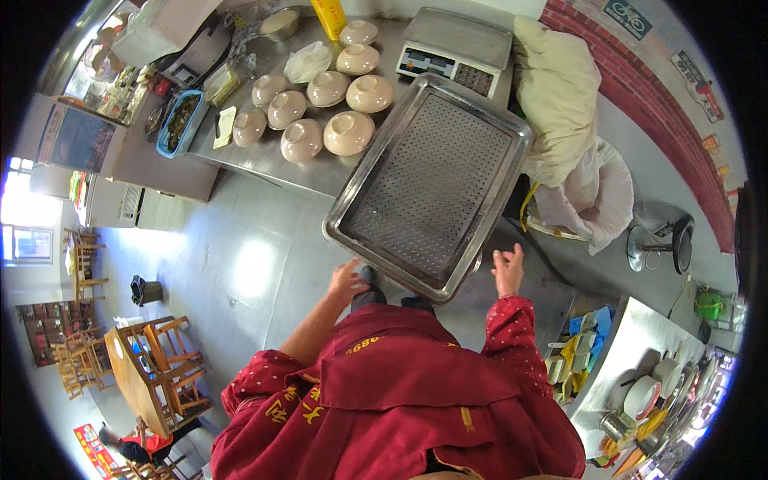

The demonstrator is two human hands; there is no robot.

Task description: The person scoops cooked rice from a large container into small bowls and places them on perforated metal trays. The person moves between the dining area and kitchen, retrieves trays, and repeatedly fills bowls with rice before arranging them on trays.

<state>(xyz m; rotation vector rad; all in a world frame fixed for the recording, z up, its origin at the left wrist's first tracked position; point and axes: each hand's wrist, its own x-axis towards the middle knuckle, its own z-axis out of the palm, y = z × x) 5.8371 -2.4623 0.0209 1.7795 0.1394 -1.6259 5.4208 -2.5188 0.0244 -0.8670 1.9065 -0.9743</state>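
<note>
A large perforated steel tray (pixel 360 204) lies on the edge of a steel counter (pixel 264 156) and juts out over the floor toward me. My left hand (pixel 346 279) hovers open just below the tray's near left edge, apart from it. My right hand (pixel 509 270) is open with fingers spread, just off the tray's near right corner. Neither hand holds anything. Several upturned beige bowls (pixel 349 133) stand in rows on the counter left of the tray.
A digital scale (pixel 456 50) sits behind the tray. Cream sacks (pixel 556 96) are stacked to the right. A blue tub (pixel 178 124) stands at the counter's left. Another counter with bowls (pixel 644 392) is at lower right. Wooden table and chairs (pixel 152 372) at lower left.
</note>
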